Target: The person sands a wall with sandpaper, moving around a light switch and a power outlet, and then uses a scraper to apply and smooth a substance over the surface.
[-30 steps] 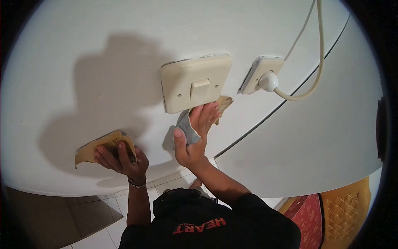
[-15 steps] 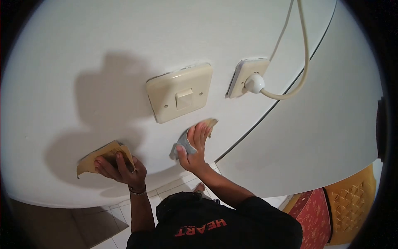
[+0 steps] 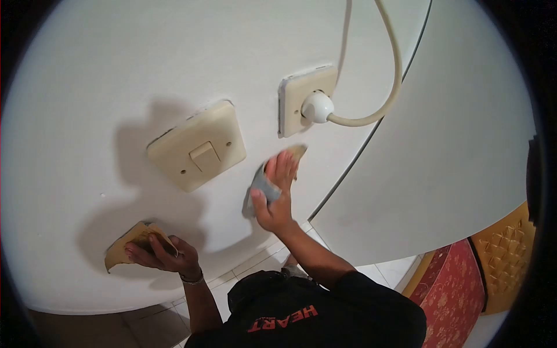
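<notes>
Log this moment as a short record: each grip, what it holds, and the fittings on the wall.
Left grip: holds a tan-backed sheet at the wall, below the switch plate
Right grip: holds a grey-and-tan sheet, bent, below the socket
Switch plate: cream, one rocker
Socket: cream, white plug inserted, pale cord looping upward
Clothing: black shirt, red "HEART" lettering
Unclear: how hard either sheet is pressed
</notes>
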The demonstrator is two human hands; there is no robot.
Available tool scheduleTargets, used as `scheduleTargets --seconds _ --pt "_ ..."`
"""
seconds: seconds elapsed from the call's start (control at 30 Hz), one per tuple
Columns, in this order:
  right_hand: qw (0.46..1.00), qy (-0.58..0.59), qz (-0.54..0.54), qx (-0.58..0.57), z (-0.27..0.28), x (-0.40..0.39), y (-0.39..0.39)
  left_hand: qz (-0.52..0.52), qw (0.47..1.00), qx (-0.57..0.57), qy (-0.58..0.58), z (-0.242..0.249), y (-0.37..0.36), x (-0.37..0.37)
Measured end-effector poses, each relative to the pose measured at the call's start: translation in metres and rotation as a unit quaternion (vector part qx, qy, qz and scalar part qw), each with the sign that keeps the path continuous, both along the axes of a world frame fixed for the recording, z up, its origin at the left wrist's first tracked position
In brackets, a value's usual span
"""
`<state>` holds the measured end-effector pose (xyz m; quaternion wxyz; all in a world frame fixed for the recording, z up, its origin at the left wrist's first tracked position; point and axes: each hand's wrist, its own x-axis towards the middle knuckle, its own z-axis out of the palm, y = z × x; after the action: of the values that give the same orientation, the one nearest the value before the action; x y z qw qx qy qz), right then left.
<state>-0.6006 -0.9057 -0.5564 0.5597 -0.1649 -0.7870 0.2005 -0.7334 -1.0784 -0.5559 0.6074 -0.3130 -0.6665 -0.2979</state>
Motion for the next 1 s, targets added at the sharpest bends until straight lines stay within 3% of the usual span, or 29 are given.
scheduleTargets --seconds 0.1,0.3,0.5,0.63,0.87,0.93,1.0 --pt "0.998 0.060 0.010 -0.032 0.030 -0.008 0.000 0.007 1.000 0.000 -0.003 -0.009 -0.005 -0.007" --pt "0.999 -0.034 0.006 0.039 -0.020 0.002 0.008 0.022 0.999 0.011 -0.025 -0.008 -0.005 -0.004" --pt "0.999 0.039 -0.003 -0.036 0.033 0.008 0.024 -0.013 0.999 -0.004 -0.044 -0.012 -0.008 0.000" --pt "1.000 0.013 -0.004 -0.005 -0.011 0.003 0.013 0.014 0.998 -0.041 -0.045 -0.007 -0.010 0.004" --pt "0.952 0.189 0.090 -0.225 -0.001 0.003 0.044 -0.002 0.994 -0.047 -0.097 -0.004 -0.013 0.004" --pt "0.893 0.190 0.153 -0.378 -0.011 0.007 0.064 -0.011 0.991 -0.044 -0.123 0.009 -0.008 0.007" --pt "0.909 0.180 0.150 -0.344 -0.011 0.008 0.063 0.007 0.992 -0.040 -0.119 0.026 0.002 0.011"
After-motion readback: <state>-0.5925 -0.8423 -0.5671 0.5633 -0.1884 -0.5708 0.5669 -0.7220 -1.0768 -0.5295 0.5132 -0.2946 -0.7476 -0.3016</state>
